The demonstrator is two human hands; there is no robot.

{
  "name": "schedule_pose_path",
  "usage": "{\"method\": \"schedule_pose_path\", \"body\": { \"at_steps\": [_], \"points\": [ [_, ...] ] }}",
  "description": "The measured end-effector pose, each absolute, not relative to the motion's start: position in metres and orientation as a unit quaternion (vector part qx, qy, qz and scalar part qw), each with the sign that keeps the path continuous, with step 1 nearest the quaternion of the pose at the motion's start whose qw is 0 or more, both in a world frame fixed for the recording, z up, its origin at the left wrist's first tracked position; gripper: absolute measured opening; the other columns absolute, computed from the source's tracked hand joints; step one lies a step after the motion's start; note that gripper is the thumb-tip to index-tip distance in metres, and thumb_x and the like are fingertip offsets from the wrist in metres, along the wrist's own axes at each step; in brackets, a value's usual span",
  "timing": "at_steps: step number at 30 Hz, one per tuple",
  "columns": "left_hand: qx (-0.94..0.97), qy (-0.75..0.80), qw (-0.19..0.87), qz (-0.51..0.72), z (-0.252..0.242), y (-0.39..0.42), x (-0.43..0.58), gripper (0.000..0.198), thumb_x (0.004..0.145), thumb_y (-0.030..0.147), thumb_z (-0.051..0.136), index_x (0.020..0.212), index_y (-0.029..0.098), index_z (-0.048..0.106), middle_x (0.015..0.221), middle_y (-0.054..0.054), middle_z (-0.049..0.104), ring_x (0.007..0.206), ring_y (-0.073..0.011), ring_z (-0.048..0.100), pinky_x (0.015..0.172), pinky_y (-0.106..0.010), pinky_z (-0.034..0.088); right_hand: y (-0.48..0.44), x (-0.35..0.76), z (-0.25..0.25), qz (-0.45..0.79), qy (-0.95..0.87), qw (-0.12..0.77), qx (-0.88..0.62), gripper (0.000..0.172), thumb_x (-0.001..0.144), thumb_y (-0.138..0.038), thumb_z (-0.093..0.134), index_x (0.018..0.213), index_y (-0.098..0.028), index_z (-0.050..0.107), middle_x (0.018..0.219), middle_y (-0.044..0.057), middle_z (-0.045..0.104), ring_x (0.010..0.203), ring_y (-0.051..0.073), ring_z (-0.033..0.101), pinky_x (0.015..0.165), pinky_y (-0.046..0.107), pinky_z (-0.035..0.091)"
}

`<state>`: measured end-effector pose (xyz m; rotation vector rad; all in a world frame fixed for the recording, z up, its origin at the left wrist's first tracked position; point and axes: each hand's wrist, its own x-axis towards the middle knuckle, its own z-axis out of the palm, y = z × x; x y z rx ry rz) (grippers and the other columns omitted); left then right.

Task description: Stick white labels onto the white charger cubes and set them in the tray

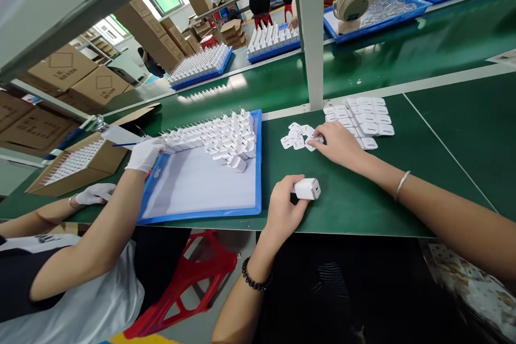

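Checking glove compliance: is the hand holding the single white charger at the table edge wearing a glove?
No, the left hand gripping the white charger is bare, with only a bead bracelet at its wrist.

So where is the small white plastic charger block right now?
Head view, centre: the small white plastic charger block is held in the left hand on the green table, just right of the blue plastic tray.

Charger (307,188) held; pieces (296,137) loose.
Charger: white rounded block, on its side, port face toward 3 o'clock, left hand (284,207) pinching its 9 o'clock end. Pieces: small flat white squares, scattered heap at the charger's 12 o'clock. Right hand (338,145) fingertips rest on one at the heap's 3 o'clock edge.
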<state>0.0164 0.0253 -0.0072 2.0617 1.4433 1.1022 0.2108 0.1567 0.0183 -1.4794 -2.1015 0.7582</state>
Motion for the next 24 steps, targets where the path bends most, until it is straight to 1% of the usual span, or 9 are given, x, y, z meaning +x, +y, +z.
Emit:
{"method": "schedule_pose_path", "body": {
  "at_steps": [2,4,9,12,15,17,19,22,24],
  "points": [
    [0.712,0.524,0.232,0.406,-0.006,0.026,0.019,0.031,0.083,0.019,0.075,0.112,0.021,0.065,0.108,-0.009,0.076,0.095,-0.0235,0.072,0.079,-0.034,0.055,0.165,0.204,0.007,0.222,-0.751,0.240,-0.574,0.024,0.092,-0.034,0.061,0.102,-0.013,0.066,0.124,0.024,0.063,0.127,0.044,0.046,0.105,0.056,0.033],
    [0.689,0.525,0.267,0.423,-0.003,0.027,0.021,0.032,0.082,0.021,0.078,0.111,0.021,0.065,0.107,-0.007,0.075,0.094,-0.0219,0.072,0.079,-0.031,0.055,0.168,0.198,-0.002,0.200,-0.750,0.241,-0.582,0.020,0.089,-0.030,0.063,0.101,-0.015,0.066,0.126,0.024,0.062,0.127,0.045,0.045,0.106,0.058,0.031],
    [0.610,0.542,0.367,0.447,0.004,0.029,0.021,0.036,0.076,0.026,0.085,0.106,0.020,0.066,0.101,-0.004,0.073,0.087,-0.0180,0.068,0.078,-0.029,0.052,0.167,0.199,0.000,0.212,-0.755,0.261,-0.562,0.009,0.089,-0.028,0.061,0.087,-0.020,0.060,0.114,0.019,0.065,0.116,0.039,0.053,0.099,0.054,0.036],
    [0.579,0.540,0.408,0.454,0.003,0.029,0.020,0.036,0.077,0.027,0.084,0.106,0.021,0.063,0.101,-0.003,0.070,0.088,-0.0167,0.066,0.079,-0.028,0.050,0.160,0.205,0.013,0.244,-0.753,0.290,-0.539,0.015,0.092,-0.030,0.057,0.081,-0.021,0.054,0.103,0.015,0.068,0.105,0.033,0.060,0.091,0.046,0.042],
    [0.565,0.529,0.432,0.462,0.000,0.027,0.020,0.037,0.081,0.028,0.081,0.109,0.022,0.058,0.100,-0.001,0.065,0.087,-0.0152,0.061,0.079,-0.027,0.048,0.144,0.210,0.028,0.370,-0.720,0.336,-0.482,0.021,0.097,-0.039,0.057,0.087,-0.022,0.051,0.092,0.009,0.072,0.086,0.024,0.067,0.076,0.037,0.048],
    [0.560,0.519,0.440,0.473,-0.001,0.024,0.019,0.037,0.087,0.032,0.077,0.115,0.023,0.054,0.102,-0.001,0.059,0.087,-0.0143,0.057,0.080,-0.027,0.047,0.129,0.212,0.038,0.512,-0.665,0.355,-0.412,0.030,0.092,-0.047,0.068,0.092,-0.021,0.052,0.086,0.006,0.074,0.073,0.020,0.067,0.067,0.032,0.049],
    [0.561,0.503,0.452,0.477,-0.002,0.020,0.018,0.045,0.091,0.039,0.074,0.125,0.025,0.048,0.108,-0.002,0.055,0.091,-0.0149,0.055,0.083,-0.028,0.047,0.116,0.214,0.046,0.615,-0.617,0.345,-0.348,0.039,0.084,-0.050,0.079,0.092,-0.020,0.056,0.076,0.005,0.073,0.062,0.016,0.064,0.062,0.030,0.047],
    [0.579,0.477,0.465,0.471,-0.005,0.016,0.017,0.054,0.094,0.051,0.068,0.133,0.027,0.040,0.117,-0.005,0.051,0.099,-0.0177,0.054,0.089,-0.031,0.048,0.104,0.213,0.054,0.666,-0.610,0.311,-0.295,0.037,0.084,-0.048,0.081,0.092,-0.017,0.064,0.063,0.000,0.067,0.054,0.012,0.059,0.058,0.027,0.046],
    [0.601,0.465,0.451,0.469,-0.007,0.016,0.016,0.052,0.096,0.055,0.064,0.132,0.026,0.040,0.119,-0.006,0.050,0.101,-0.0187,0.053,0.091,-0.033,0.048,0.100,0.212,0.056,0.678,-0.616,0.298,-0.269,0.029,0.087,-0.042,0.079,0.094,-0.016,0.068,0.061,-0.001,0.064,0.054,0.011,0.059,0.058,0.025,0.047]
  ]
}}
